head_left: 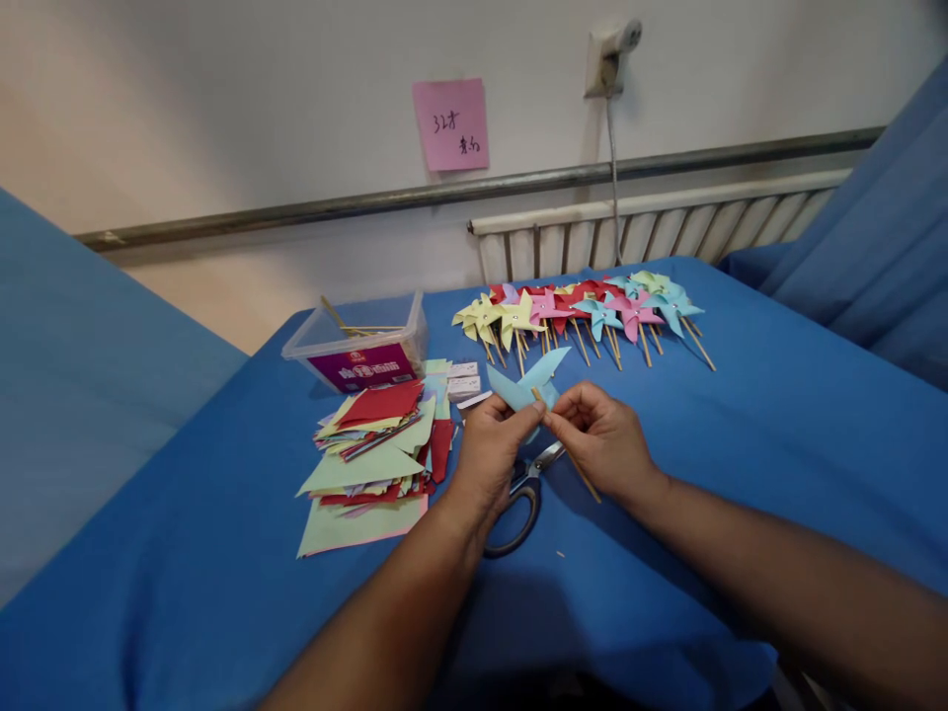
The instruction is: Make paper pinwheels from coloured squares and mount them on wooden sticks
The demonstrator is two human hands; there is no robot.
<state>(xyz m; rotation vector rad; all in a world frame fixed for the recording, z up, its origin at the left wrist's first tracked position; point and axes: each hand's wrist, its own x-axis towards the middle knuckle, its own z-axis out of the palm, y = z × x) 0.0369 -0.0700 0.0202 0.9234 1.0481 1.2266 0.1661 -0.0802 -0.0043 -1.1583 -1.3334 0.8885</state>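
My left hand [493,444] is closed on a light blue paper pinwheel [544,370], its thumb pressed near the centre. Beside it my right hand [603,434] pinches a thin wooden stick [588,480] whose upper end lies against the back of the pinwheel. The fingertips of both hands nearly meet there. How pinwheel and stick are joined is hidden by the fingers. Scissors [522,509] with dark handles lie on the table below my hands, partly covered by my left hand.
Left of my hands stands a stack of coloured paper [370,464]. Behind it are small white boxes [464,380] and a clear plastic tub [355,346] with sticks. Several finished pinwheels [548,306] lie at the back of the blue-covered table [777,444]. A radiator [667,222] stands behind.
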